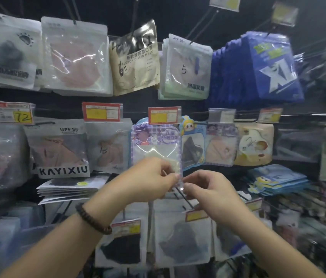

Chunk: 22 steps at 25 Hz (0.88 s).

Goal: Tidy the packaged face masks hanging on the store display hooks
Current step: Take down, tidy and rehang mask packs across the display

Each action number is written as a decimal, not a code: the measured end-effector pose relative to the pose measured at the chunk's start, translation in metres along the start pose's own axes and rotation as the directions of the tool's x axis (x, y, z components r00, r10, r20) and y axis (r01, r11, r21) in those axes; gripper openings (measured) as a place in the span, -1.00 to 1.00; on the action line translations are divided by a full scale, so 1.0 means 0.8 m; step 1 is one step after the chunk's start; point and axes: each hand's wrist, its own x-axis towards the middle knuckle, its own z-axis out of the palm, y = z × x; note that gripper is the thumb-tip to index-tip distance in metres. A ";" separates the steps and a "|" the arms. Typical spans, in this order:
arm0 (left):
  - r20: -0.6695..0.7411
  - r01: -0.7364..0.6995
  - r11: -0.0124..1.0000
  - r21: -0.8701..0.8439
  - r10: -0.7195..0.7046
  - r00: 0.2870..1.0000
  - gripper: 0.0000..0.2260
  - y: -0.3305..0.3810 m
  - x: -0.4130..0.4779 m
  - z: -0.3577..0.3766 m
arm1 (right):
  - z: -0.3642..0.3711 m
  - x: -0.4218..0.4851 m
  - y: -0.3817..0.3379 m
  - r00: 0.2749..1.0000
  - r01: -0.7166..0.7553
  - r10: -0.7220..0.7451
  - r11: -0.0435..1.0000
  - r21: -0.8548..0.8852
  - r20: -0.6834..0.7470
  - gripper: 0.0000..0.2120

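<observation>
The left hand (150, 177) is pinching the lower left edge of the purple checked mask pack (156, 145). The pack is hanging in the middle row under a red price tag (164, 115), long axis vertical, cartoon header pointing up, clear window showing a pale mask. Fingers (170, 175) are hiding its bottom edge. The right hand (212, 189) is pinching its lower right corner. The far-right packs (322, 63) are blurring out.

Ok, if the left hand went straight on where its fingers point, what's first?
Likely the right hand, whose fingertips sit just beyond the left hand across the purple-checked packet both pinch; depth unclear.
</observation>
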 end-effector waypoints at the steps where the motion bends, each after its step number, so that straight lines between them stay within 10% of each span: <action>1: 0.006 0.013 1.000 -0.020 -0.013 1.000 -0.79 0.007 0.013 0.015 | -0.020 0.003 0.013 1.000 -0.005 0.004 1.000 -0.024 -0.011 -0.71; 10: 0.097 -0.005 1.000 0.003 0.005 0.995 -0.82 0.155 0.144 0.161 | -0.269 0.048 0.152 0.990 -0.092 0.072 0.982 -0.167 -0.122 -0.94; 22: 0.317 -0.209 0.900 0.383 0.085 0.945 -0.77 0.242 0.363 0.337 | -0.434 0.149 0.333 0.985 -0.170 0.131 0.766 -0.619 -0.108 -0.77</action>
